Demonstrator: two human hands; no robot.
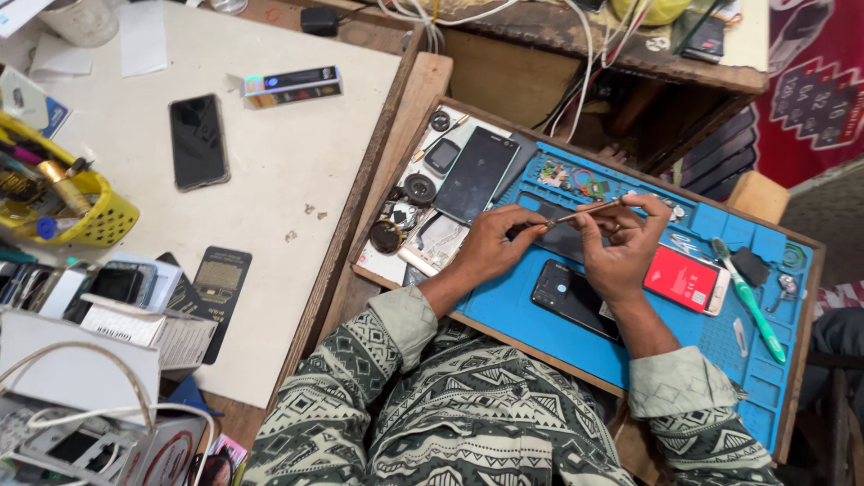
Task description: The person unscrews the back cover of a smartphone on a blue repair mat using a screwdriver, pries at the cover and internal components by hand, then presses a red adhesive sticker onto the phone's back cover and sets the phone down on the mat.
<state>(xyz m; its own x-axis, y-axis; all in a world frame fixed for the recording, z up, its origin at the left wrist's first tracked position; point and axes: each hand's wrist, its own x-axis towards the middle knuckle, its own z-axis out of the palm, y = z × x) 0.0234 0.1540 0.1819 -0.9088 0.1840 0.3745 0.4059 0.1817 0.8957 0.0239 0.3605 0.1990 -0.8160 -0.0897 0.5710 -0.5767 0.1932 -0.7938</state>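
Note:
My left hand and my right hand meet over a blue work mat on a wooden tray. Together they hold a thin screwdriver level above the mat; the right fingers pinch its shaft, and the left fingertips grip its dark end. Below my hands lies a black phone, face down. A red phone rests just right of my right hand. A dark phone screen lies above my left hand.
A green toothbrush lies at the mat's right. Small round parts crowd the tray's left side. On the white table sit a black phone, a yellow basket of tools and boxes. Cables hang behind the tray.

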